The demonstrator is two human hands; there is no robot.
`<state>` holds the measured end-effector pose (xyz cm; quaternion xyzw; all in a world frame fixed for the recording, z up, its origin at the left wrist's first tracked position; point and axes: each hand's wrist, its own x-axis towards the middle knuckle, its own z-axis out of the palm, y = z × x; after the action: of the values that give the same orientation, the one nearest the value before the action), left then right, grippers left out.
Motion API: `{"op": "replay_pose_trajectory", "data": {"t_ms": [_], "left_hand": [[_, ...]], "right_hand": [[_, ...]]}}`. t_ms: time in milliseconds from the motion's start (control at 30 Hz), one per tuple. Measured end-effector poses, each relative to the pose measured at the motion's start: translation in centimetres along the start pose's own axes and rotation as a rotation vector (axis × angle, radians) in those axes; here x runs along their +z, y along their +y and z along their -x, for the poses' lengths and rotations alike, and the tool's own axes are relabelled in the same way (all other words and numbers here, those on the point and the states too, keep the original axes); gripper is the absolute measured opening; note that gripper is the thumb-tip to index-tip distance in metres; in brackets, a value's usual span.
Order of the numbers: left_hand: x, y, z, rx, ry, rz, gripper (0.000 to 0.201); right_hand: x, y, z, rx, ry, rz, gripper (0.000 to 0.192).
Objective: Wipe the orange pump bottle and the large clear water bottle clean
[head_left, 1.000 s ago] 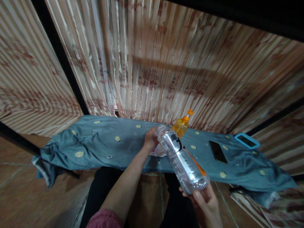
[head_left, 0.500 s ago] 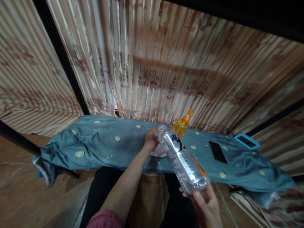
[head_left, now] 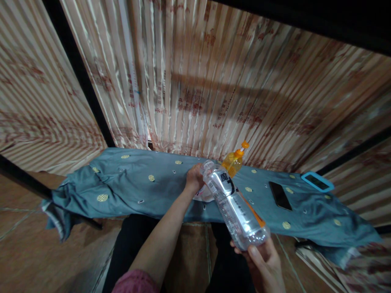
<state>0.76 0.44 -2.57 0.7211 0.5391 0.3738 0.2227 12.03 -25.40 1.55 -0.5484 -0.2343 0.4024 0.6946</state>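
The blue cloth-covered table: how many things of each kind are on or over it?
Bottles: 2, a clear plastic bottle with black lettering in the right hand, and an orange spray bottle.
Phones: 2, a black phone and a blue-cased phone.
Total: 4.

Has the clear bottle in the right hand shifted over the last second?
No. The clear bottle keeps its tilt, its neck at the same spot beside the orange bottle on the blue cloth; the right hand holds its base.

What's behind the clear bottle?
Behind the clear bottle stands an orange spray bottle on the blue cloth; only its top shows. The left hand rests on something white, mostly hidden.
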Motion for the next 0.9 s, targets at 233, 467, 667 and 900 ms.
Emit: {"op": "replay_pose_trajectory", "data": {"t_ms": [233, 467, 667, 900], "left_hand": [[0.18, -0.05, 0.11, 0.007, 0.020, 0.009, 0.021], [0.09, -0.06, 0.11, -0.008, 0.021, 0.010, 0.020], [-0.04, 0.05, 0.13, -0.010, 0.011, 0.013, 0.020], [-0.12, 0.06, 0.15, -0.032, -0.007, 0.038, 0.022]], "right_hand": [[0.17, -0.22, 0.20, 0.017, 0.001, 0.015, 0.073], [0.15, -0.27, 0.13, 0.007, -0.001, 0.018, 0.071], [-0.11, -0.06, 0.00, 0.009, 0.009, 0.017, 0.068], [-0.07, 0.01, -0.01, 0.012, 0.005, -0.013, 0.067]]}}
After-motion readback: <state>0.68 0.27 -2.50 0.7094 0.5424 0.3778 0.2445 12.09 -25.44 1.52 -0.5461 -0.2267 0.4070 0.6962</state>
